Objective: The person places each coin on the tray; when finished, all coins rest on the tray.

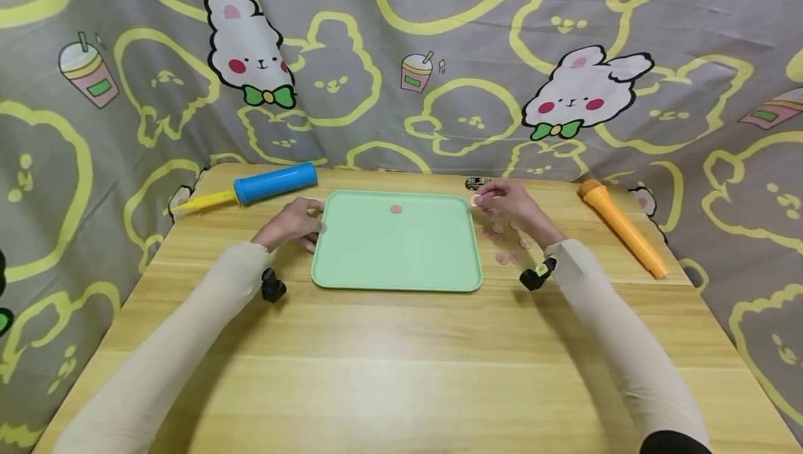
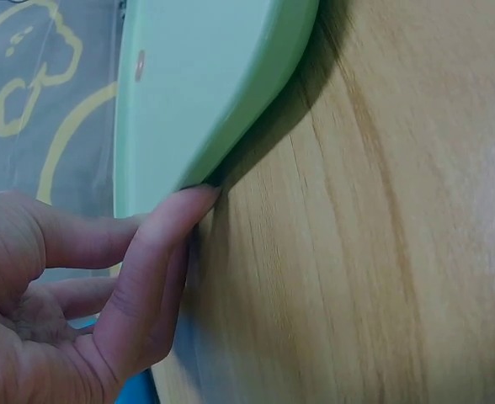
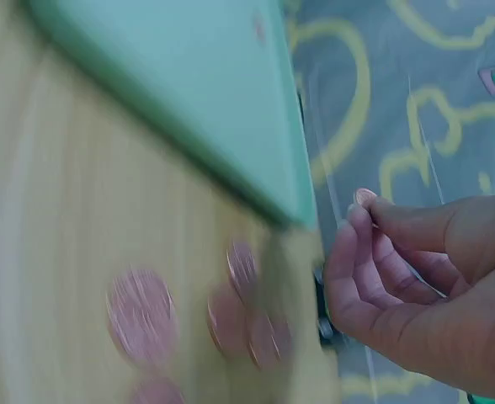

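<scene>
A light green tray [image 1: 396, 252] lies on the wooden table, with one copper-coloured coin [image 1: 396, 209] near its far rim. My left hand [image 1: 293, 222] holds the tray's left edge between thumb and fingers; the left wrist view shows the thumb against the rim. Just beyond the tray's far right corner, my right hand [image 1: 511, 204] pinches another coin [image 3: 364, 195] between thumb and fingertips. Several loose coins [image 1: 502, 258] lie on the table to the right of the tray, some overlapping, partly under the right hand.
At the back left lies a blue pump [image 1: 277, 183] with a yellow nozzle. An orange microphone-shaped object [image 1: 624, 229] lies at the right. Behind the right hand is a small black patterned item [image 1: 478, 183]. A printed grey curtain [image 1: 351, 91] borders the table [image 1: 389, 370].
</scene>
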Tool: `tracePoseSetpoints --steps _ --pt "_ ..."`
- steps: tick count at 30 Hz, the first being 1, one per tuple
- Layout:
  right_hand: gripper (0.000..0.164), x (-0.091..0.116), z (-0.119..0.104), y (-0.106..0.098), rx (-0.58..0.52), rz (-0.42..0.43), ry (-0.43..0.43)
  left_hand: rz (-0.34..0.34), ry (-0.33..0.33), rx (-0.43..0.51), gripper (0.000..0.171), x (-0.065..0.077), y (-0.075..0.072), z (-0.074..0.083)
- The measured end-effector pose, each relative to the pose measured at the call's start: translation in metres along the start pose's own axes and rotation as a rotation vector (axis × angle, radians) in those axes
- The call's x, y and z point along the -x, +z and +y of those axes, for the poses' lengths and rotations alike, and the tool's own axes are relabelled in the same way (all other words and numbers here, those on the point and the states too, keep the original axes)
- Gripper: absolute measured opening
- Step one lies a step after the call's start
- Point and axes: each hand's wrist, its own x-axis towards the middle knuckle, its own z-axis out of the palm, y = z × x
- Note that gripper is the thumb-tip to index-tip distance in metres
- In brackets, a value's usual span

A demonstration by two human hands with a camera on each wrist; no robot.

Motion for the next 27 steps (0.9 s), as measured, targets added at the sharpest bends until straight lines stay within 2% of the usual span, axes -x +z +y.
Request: tracePoseSetpoints --steps 3,6,13,19,23,27 --pt "0.031 -0.001 -0.006 0.018 -0.155 -0.104 0.039 0.008 -0.013 -0.006 0.059 -0.001 0.001 0.000" --pt "0.030 -0.003 -0.011 0.036 -0.233 -0.160 0.064 0.015 -0.015 -0.006 0.059 -0.001 0.002 0.000" --pt "0.025 -0.014 -0.026 0.066 -0.230 -0.238 0.069 0.022 0.007 0.026 0.059 0.000 0.000 -0.002" --pt "0.022 -0.023 -0.037 0.088 -0.255 -0.263 0.093 0.021 0.011 0.139 0.063 0.004 -0.004 -0.008" --pt "0.019 -0.025 -0.041 0.101 -0.252 -0.262 0.089 0.044 0.022 0.235 0.062 0.004 -0.003 -0.009" --pt "0.020 -0.025 -0.044 0.111 -0.226 -0.256 0.073 0.046 0.037 0.266 0.062 0.004 -0.004 -0.011"
